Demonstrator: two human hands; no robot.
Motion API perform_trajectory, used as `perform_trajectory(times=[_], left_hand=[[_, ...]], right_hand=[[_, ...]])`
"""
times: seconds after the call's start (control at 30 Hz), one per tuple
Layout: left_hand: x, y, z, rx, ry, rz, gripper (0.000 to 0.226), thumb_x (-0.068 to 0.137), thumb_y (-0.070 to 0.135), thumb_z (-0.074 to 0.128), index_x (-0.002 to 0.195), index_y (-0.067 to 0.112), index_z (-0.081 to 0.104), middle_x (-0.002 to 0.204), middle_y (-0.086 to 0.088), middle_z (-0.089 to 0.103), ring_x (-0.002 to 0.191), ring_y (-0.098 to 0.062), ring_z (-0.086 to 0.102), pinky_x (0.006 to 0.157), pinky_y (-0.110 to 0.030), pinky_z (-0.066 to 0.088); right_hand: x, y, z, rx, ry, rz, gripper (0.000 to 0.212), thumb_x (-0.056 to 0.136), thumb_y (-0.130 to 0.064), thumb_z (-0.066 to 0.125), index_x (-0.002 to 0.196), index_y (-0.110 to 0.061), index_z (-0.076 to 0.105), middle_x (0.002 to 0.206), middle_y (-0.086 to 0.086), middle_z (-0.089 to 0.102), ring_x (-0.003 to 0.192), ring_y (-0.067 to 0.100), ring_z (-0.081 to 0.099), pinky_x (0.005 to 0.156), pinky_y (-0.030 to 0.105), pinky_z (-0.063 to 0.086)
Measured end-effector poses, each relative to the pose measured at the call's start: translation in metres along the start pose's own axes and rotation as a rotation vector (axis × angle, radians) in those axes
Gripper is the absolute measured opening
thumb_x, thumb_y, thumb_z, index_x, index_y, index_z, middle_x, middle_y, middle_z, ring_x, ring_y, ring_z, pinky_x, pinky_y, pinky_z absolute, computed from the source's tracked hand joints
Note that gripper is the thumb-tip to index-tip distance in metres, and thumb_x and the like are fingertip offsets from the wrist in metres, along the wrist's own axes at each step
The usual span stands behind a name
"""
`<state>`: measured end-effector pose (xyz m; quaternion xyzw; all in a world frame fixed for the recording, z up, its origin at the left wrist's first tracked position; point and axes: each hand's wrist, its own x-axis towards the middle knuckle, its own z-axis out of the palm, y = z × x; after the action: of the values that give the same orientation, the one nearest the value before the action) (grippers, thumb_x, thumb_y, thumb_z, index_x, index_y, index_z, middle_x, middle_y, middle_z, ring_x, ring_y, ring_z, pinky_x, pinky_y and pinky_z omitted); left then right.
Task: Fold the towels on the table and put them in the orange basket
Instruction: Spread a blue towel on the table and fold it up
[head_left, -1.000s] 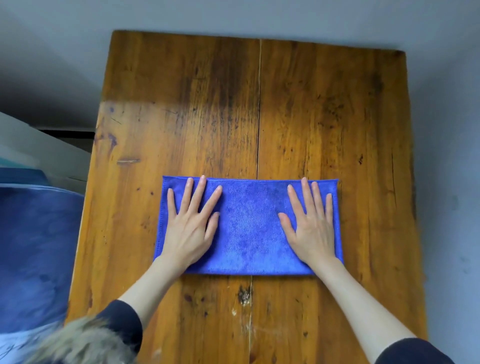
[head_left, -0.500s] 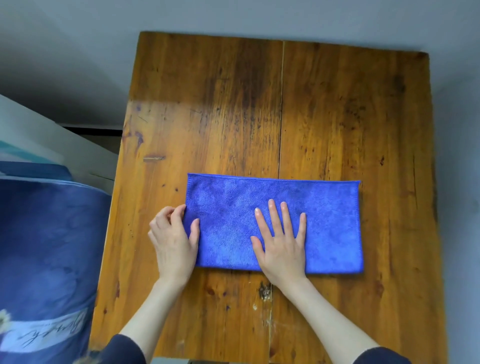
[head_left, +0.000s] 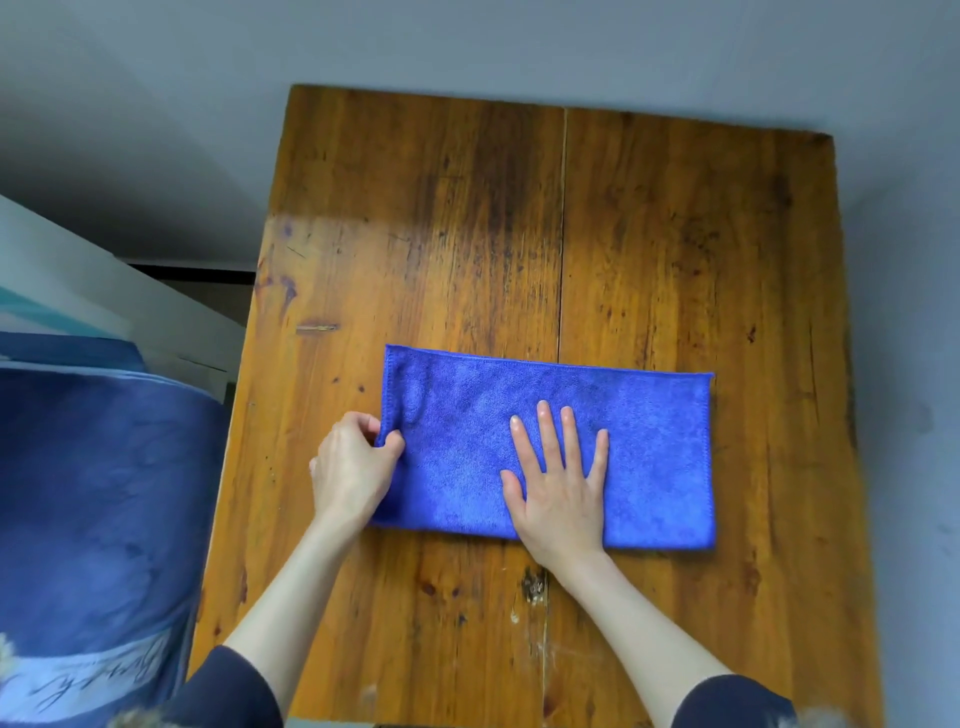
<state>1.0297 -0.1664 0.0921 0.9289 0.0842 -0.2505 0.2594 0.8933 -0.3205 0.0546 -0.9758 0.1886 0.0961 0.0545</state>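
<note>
While my left hand (head_left: 353, 467) pinches the plush blue towel (head_left: 649, 457) edge, right hand (head_left: 561, 499) flat mid-towel, scuffed wooden table (head_left: 675, 234), illegible script left.

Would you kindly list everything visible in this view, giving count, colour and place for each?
towel: one, blue, folded into a long rectangle, flat on the table's near half
table: one, orange-brown wood, fills the centre
fabric: one, dark blue with a pale printed band, left of the table
wall: grey, behind the table
orange basket: not in view
left hand: one, pinches the towel's left edge
right hand: one, flat on the towel's middle, fingers spread
sleeves: two, dark, bottom edge
</note>
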Motion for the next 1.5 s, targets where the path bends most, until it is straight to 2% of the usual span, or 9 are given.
perform_trajectory(times=[0.13, 0.3, 0.5, 0.7, 0.93, 1.07, 1.17, 1.33, 1.5], left_hand=[[0.009, 0.004, -0.009, -0.055, -0.048, 0.007, 0.020, 0.083, 0.020, 0.063, 0.077, 0.018, 0.043, 0.072, 0.002, 0.051, 0.082, -0.028, 0.049, 0.067, -0.034, 0.032], [0.019, 0.008, -0.020, -0.173, -0.127, -0.043, 0.027, 0.079, 0.017, 0.073, 0.098, 0.012, 0.054, 0.078, 0.000, 0.055, 0.081, -0.022, 0.054, 0.069, -0.032, 0.040], [-0.004, 0.018, -0.040, -0.389, -0.361, -0.095, 0.017, 0.087, 0.009, 0.062, 0.104, 0.008, 0.061, 0.078, -0.003, 0.060, 0.061, -0.012, 0.057, 0.037, -0.015, 0.038], [-0.047, 0.059, -0.048, -0.435, -0.340, 0.045, 0.015, 0.085, 0.005, 0.064, 0.089, 0.018, 0.057, 0.079, -0.004, 0.052, 0.042, -0.006, 0.044, 0.039, -0.016, 0.038], [-0.093, 0.122, 0.013, -0.389, -0.361, 0.182, 0.021, 0.081, 0.009, 0.067, 0.086, 0.023, 0.053, 0.082, -0.003, 0.050, 0.051, -0.014, 0.049, 0.047, -0.024, 0.048], [-0.104, 0.150, 0.060, -0.190, -0.298, 0.272, 0.022, 0.080, 0.013, 0.066, 0.095, 0.022, 0.053, 0.076, 0.005, 0.050, 0.071, -0.021, 0.055, 0.072, -0.038, 0.053], [-0.109, 0.160, 0.089, -0.128, -0.243, 0.278, 0.025, 0.081, 0.014, 0.065, 0.103, 0.018, 0.054, 0.077, 0.006, 0.051, 0.079, -0.017, 0.053, 0.066, -0.032, 0.046], [-0.120, 0.170, 0.116, -0.109, -0.132, 0.328, 0.027, 0.083, 0.016, 0.065, 0.108, 0.017, 0.054, 0.080, 0.009, 0.051, 0.073, -0.009, 0.048, 0.065, -0.026, 0.036], [-0.136, 0.176, 0.137, -0.010, -0.209, 0.371, 0.036, 0.085, 0.024, 0.064, 0.118, 0.018, 0.050, 0.105, 0.000, 0.056, 0.092, -0.018, 0.053, 0.077, -0.032, 0.043]], right_hand=[[0.005, -0.008, -0.006, 0.002, -0.020, 0.030, 0.056, 0.091, -0.044, 0.030, 0.143, -0.024, 0.037, 0.152, 0.007, 0.030, 0.141, 0.032, 0.025, 0.108, 0.061, 0.016], [0.005, -0.008, -0.009, -0.009, -0.051, 0.029, 0.057, 0.091, -0.045, 0.027, 0.143, -0.023, 0.037, 0.151, 0.007, 0.032, 0.140, 0.031, 0.027, 0.108, 0.063, 0.019], [0.003, -0.001, -0.014, 0.042, -0.137, -0.044, 0.059, 0.094, -0.046, 0.038, 0.147, -0.025, 0.023, 0.157, 0.006, 0.015, 0.144, 0.030, 0.008, 0.111, 0.059, 0.004], [-0.017, 0.027, -0.039, 0.419, -0.048, -0.055, 0.051, 0.096, -0.027, 0.046, 0.145, -0.019, 0.032, 0.156, 0.001, 0.016, 0.145, 0.023, 0.012, 0.117, 0.043, 0.014], [-0.054, 0.076, -0.056, 1.100, 0.152, 0.509, 0.026, 0.095, -0.007, 0.047, 0.115, -0.015, 0.060, 0.110, -0.006, 0.057, 0.103, 0.014, 0.061, 0.083, 0.013, 0.046], [-0.058, 0.105, -0.058, 1.269, 0.120, 0.633, 0.021, 0.096, -0.010, 0.046, 0.103, -0.024, 0.061, 0.098, -0.003, 0.067, 0.087, 0.005, 0.065, 0.081, 0.029, 0.055], [-0.059, 0.119, -0.051, 1.227, 0.049, 0.644, 0.021, 0.096, -0.014, 0.048, 0.111, -0.016, 0.063, 0.104, -0.002, 0.066, 0.093, 0.010, 0.063, 0.085, 0.035, 0.054], [-0.062, 0.130, -0.043, 1.107, 0.135, 0.635, 0.024, 0.096, -0.014, 0.046, 0.110, -0.012, 0.065, 0.104, -0.001, 0.066, 0.092, 0.010, 0.062, 0.081, 0.020, 0.049], [-0.059, 0.137, -0.039, 1.344, 0.102, 0.751, 0.027, 0.099, -0.024, 0.039, 0.102, -0.018, 0.065, 0.094, -0.005, 0.068, 0.086, 0.011, 0.065, 0.079, 0.030, 0.055]])
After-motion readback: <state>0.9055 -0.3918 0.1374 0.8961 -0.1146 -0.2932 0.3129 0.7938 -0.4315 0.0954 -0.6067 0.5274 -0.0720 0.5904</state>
